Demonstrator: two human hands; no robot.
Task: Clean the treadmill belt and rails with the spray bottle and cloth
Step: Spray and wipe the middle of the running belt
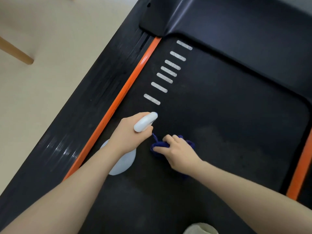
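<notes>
Left hand [128, 134] grip clamped on spray bottle [146, 121]; right hand [177, 152] grip clamped on blue cloth [157, 146], pressed to belt [219, 115] just right of the bottle. Wiping appears underway; orange rail [135, 75], left of both grips, seemingly remains.

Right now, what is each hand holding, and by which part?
Left hand grips the spray bottle at its neck, below the white head. Right hand grips the bunched blue cloth from above.
</notes>
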